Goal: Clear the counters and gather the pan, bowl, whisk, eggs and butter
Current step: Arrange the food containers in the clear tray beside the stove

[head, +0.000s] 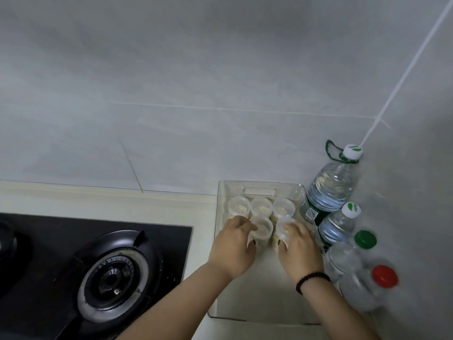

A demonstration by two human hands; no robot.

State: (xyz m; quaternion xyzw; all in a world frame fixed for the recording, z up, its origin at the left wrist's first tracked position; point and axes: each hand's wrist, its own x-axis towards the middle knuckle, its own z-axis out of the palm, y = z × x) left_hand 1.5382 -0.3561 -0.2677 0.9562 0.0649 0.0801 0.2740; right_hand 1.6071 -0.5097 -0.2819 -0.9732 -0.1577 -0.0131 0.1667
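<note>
A clear plastic bin (220,192) stands on the pale counter by the wall corner. Three small clear lidded jars (261,207) with pale contents line its far end. My left hand (231,249) grips a fourth jar (262,229) inside the bin. Just to the right, my right hand (300,251) grips another jar (284,228); a black bead bracelet circles that wrist. Both held jars sit in the row in front of the three. No pan, bowl, whisk, eggs or butter is in view.
A black gas hob (117,268) with a round burner fills the counter to the left. Several water bottles (329,187) with white, green and red caps crowd the corner right of the bin. Grey tiled wall stands close behind.
</note>
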